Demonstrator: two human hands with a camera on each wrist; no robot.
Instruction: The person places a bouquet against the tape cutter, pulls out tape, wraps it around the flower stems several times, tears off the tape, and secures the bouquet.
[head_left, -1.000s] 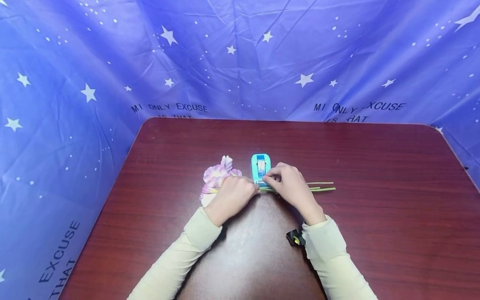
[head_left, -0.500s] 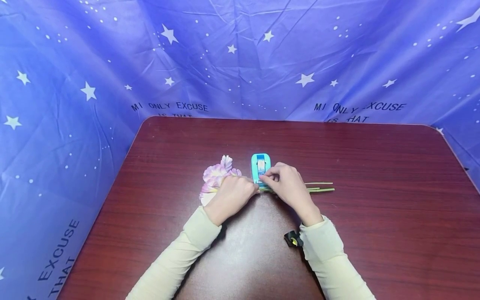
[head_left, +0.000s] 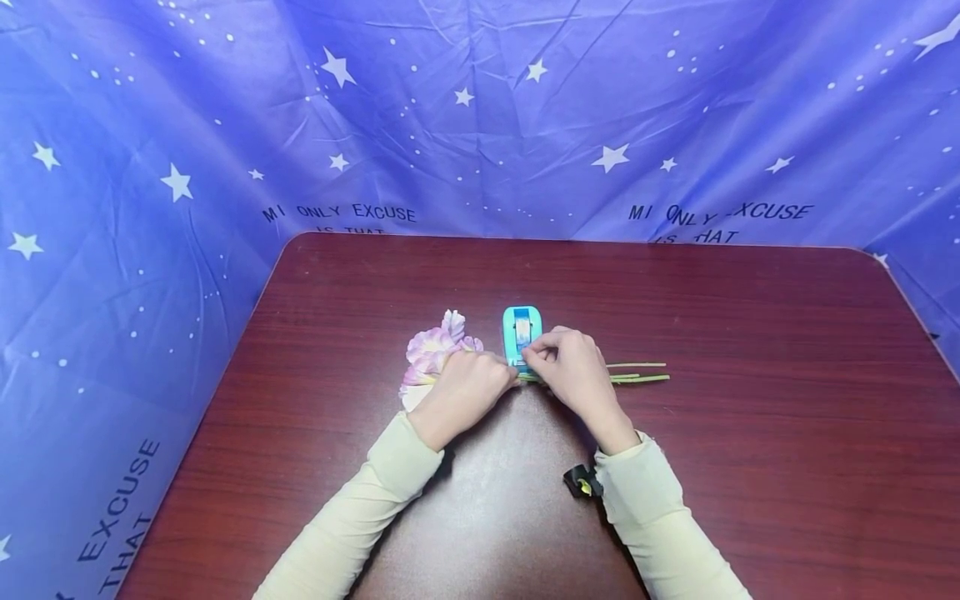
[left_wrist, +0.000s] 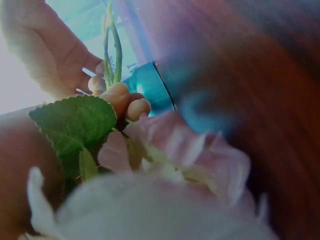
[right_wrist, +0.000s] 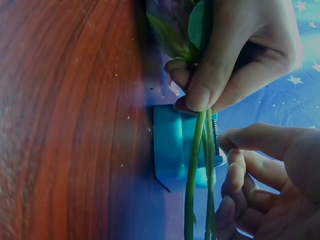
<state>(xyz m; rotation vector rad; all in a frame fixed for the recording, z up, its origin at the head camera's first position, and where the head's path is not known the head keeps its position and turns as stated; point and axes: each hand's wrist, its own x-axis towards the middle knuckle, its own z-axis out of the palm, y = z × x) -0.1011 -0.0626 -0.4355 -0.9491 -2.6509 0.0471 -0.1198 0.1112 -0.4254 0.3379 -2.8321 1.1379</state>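
Nearest, a small black object [head_left: 579, 482] was seen at the left side of the right sleeve [head_left: 641, 487]; stems could be snagged by it if that arm were swung far and left. Farther in, green stems [head_left: 645, 378] were laid left to right across the table [head_left: 765, 333]; their bare ends were left showing past the right hand [head_left: 577, 367], and the pink-and-white blossoms [head_left: 430, 350] were partly covered at the left by the left hand [head_left: 467, 385]. The stems were pinched by that hand's thumb and fingers; below the pinch they were slightly spread, so they could be rolled apart if it were eased. The right hand's thumb and forefinger were drawn narrowly together at the serrated edge [right_wrist: 216, 131] of the turquoise tape dispenser [head_left: 522, 335], just far of the stems; whether any tape was held could not be told. No hand was seen bracing the dispenser; by a hard pull it could be dragged into the stems, or a fingertip scratched; farthest, a starry curtain [head_left: 480, 133] was hung.
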